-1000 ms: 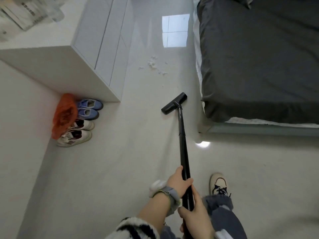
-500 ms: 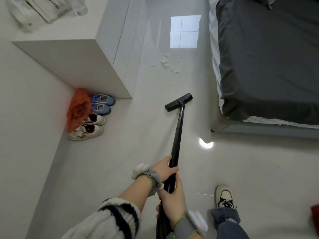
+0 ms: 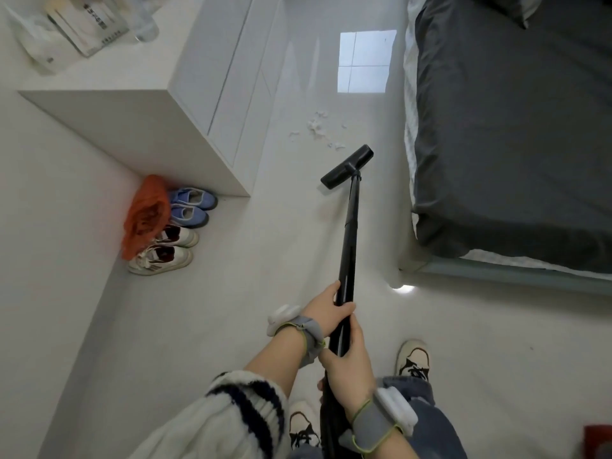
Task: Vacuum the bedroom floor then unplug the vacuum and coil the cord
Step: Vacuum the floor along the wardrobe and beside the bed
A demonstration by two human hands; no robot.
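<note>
Both hands, left hand [image 3: 326, 309] above right hand [image 3: 347, 366], hold clenched grips on the stiff, likely light vacuum wand [image 3: 349, 233], its floor nozzle [image 3: 347, 166] at 12 o'clock just short of paper scraps [image 3: 318, 127]

The floor [image 3: 265, 293] is showing as pale, smooth and glossy, mirroring a window; the vacuum wand [image 3: 349, 233] is gleaming black and smooth, its head [image 3: 347, 166] looking like matt black plastic; the bed cover [image 3: 513, 127] is lying as soft matt grey cloth; the cabinet [image 3: 205, 94] is looking smooth, white and satin
</note>
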